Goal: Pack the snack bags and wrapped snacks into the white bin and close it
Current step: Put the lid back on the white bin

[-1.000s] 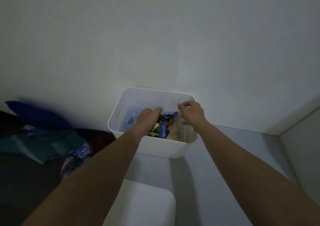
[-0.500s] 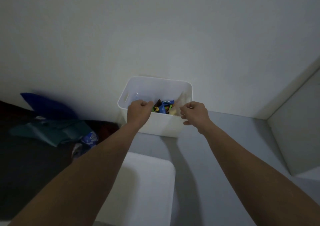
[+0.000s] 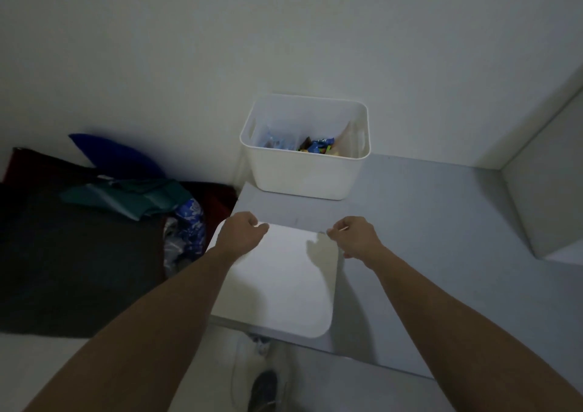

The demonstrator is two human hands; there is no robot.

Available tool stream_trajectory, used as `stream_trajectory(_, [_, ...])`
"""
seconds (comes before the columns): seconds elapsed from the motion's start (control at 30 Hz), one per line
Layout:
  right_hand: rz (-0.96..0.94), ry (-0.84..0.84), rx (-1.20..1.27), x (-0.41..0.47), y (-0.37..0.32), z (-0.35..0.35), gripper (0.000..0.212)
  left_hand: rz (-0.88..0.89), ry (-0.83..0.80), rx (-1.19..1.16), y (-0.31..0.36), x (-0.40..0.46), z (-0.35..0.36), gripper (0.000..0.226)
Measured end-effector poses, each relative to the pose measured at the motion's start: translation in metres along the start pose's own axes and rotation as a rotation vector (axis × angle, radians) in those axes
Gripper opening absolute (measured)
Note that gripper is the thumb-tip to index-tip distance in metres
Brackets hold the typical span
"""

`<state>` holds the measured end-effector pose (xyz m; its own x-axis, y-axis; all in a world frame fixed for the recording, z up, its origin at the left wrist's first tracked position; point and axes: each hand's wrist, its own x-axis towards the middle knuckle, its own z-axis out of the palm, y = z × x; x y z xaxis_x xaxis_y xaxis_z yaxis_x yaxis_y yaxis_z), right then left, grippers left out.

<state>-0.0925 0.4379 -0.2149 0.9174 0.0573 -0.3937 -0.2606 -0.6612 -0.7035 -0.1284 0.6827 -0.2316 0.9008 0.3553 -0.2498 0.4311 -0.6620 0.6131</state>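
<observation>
The white bin [image 3: 303, 172] stands open at the back of the grey table [image 3: 426, 222], against the wall. Inside lie colourful wrapped snacks [image 3: 316, 145] and a clear bag with blue print [image 3: 273, 140]. The flat white lid [image 3: 277, 285] lies on the table's near edge, in front of the bin. My left hand [image 3: 243, 232] curls its fingers over the lid's far left corner. My right hand [image 3: 355, 238] curls its fingers at the far right corner, on the lid's edge. Both hands are well short of the bin.
Left of the table lies dark bedding with a blue pillow [image 3: 113, 156], a teal cloth [image 3: 126, 194] and a blue-white patterned bag [image 3: 189, 219]. A white block [image 3: 542, 191] bounds the table's right side. A shoe [image 3: 265, 383] shows on the floor below.
Both hands left the bin's rim and came back toward me to the lid's far corners. The view tilted down, so the bin now sits farther away.
</observation>
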Motion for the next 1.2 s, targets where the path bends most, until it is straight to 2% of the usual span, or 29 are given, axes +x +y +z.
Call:
stream_trajectory(0.13, [0.022,-0.064,-0.188,-0.011,0.019,0.026,0.047,-0.027,-0.006,0.111,-0.049,-0.001,-0.005,0.048])
stream_trajectory(0.27, [0.104,-0.112,-0.327,-0.017,0.027,0.047,0.060,-0.142,-0.068,0.226,-0.094,0.007,-0.013,0.057])
stream_trajectory(0.43, [0.211,-0.108,-0.342,-0.019,0.030,0.071,0.051,-0.244,-0.151,0.180,-0.114,0.016,-0.011,0.052])
stream_trajectory(0.53, [0.267,-0.013,-0.317,-0.017,0.027,0.083,0.038,-0.250,-0.115,0.084,-0.119,0.025,-0.005,0.036])
stream_trajectory(0.67, [0.323,0.175,-0.203,-0.016,0.020,0.082,0.034,-0.246,0.076,0.046,-0.114,0.026,-0.006,0.028])
stream_trajectory(0.8, [0.225,0.448,-0.051,-0.013,0.009,0.072,0.040,-0.205,0.316,-0.069,-0.085,0.025,-0.019,0.036])
stream_trajectory(0.93, [0.105,0.688,0.097,-0.013,-0.016,0.050,0.029,-0.109,0.424,-0.187,-0.060,0.034,-0.039,0.034])
stream_trajectory(1.07, [0.024,0.811,0.173,-0.010,-0.044,0.029,0.024,-0.027,0.524,-0.288,-0.036,0.046,-0.056,0.040])
stream_trajectory(1.2, [-0.024,0.847,0.194,0.004,-0.065,0.008,0.022,-0.006,0.562,-0.324,-0.007,0.063,-0.072,0.045])
